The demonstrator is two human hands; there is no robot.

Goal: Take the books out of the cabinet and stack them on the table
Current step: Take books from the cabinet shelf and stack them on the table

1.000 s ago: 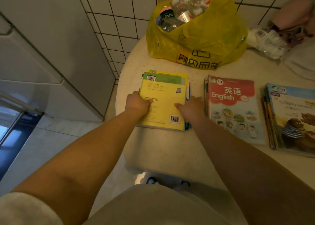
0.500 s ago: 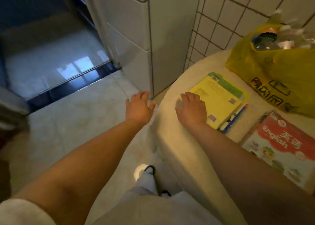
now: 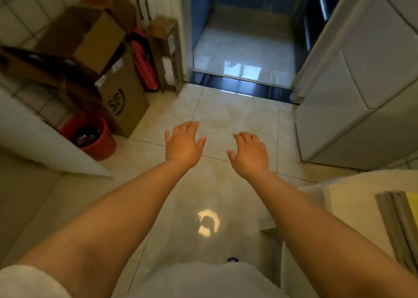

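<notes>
My left hand (image 3: 183,142) and my right hand (image 3: 250,154) hover over the tiled floor with fingers spread, and both hold nothing. At the right edge only a corner of the round table (image 3: 343,198) shows, with the edge of the yellow book stack (image 3: 404,216) lying on it. A white cabinet (image 3: 352,80) with panelled doors stands at the right, its doors closed as far as I can see. No other book is in view.
Cardboard boxes (image 3: 117,94) are piled at the left wall, with a red bucket (image 3: 95,139) in front of them. A white panel (image 3: 45,144) juts in from the left. Ahead, a doorway (image 3: 242,49) leads onto a glossy dark floor.
Both hands let go of the yellow stack on the table and came off it. My view swung left, from the table to the floor and the doorway.
</notes>
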